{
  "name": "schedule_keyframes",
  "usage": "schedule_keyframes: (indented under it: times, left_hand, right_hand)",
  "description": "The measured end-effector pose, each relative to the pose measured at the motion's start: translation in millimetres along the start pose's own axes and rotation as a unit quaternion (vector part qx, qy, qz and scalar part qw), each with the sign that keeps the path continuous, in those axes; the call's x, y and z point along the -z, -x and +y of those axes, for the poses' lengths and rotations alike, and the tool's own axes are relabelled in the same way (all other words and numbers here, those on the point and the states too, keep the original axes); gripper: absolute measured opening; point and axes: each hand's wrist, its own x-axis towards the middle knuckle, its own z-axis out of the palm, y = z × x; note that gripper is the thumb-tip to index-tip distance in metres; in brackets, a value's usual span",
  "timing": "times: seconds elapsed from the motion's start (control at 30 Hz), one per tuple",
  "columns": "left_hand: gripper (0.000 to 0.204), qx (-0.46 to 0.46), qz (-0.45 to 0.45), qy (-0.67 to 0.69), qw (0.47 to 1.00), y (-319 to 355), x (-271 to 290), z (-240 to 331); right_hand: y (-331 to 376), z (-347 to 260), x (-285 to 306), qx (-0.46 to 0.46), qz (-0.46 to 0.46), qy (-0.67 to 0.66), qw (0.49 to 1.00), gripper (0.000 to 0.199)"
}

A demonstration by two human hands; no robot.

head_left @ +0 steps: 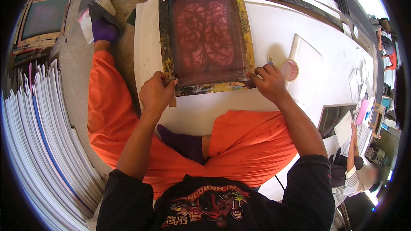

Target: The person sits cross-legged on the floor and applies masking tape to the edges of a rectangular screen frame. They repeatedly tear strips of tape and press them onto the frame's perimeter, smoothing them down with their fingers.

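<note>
A silk-screen frame point(165, 38), its wood stained with black and yellow ink, lies on a white board between my hands. Its dark red mesh point(204, 34) carries a lighter, rounded vein-like pattern. My left hand point(155, 94) is closed in a pinch at the frame's near left corner, with a short tan strip point(173, 100) showing under its fingertips. At the near right corner my right hand point(270, 81) has its fingers curled together; what they hold, if anything, is hidden. Just right of that hand stands a roll of tape point(290, 69), and a small blue thing pokes out by its knuckles.
My crossed legs in orange trousers point(248, 141) border the white board point(201, 109). At left stands a long stack of sheets point(51, 145); another framed screen point(45, 19) lies beyond it. A white flat piece point(306, 45) lies at right. Other people point(349, 175) are at far right.
</note>
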Motion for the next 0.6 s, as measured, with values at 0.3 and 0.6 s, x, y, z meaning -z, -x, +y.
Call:
schedule_keyframes:
  times: [0.3,0.6]
  left_hand:
    - [0.047,-0.025,0.009,0.003,1.0,-1.2,-4.1,1.8]
    - [0.042,-0.056,0.03,0.012,0.998,-1.3,-10.3,5.9]
  right_hand:
    - [-4.8,-3.3,5.7,0.008,-0.052,-0.001,0.999,0.023]
    - [-14.1,-11.3,9.0,0.002,-0.151,0.008,0.988,0.02]
